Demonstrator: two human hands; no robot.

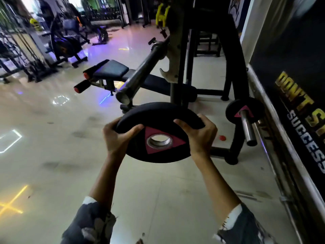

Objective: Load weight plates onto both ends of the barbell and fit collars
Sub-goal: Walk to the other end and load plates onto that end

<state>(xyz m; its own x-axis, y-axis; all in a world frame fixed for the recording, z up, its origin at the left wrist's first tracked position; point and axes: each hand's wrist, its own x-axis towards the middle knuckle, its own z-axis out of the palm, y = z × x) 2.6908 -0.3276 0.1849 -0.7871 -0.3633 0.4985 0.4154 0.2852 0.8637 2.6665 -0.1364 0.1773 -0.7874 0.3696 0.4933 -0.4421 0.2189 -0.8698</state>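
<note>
Plate sits clamped by its rim in your left hand and right hand, hole facing you, just below the bar end, whose length runs up-right to the rack.

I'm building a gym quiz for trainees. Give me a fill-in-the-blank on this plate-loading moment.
1. The weight plate is held by ____ hands.
2. The triangle around its centre hole is ____.
3. The near barbell sleeve carries ____ plates.
4. A second plate sits on a storage peg to the person's ____.

Answers: both; pink; no; right
</note>
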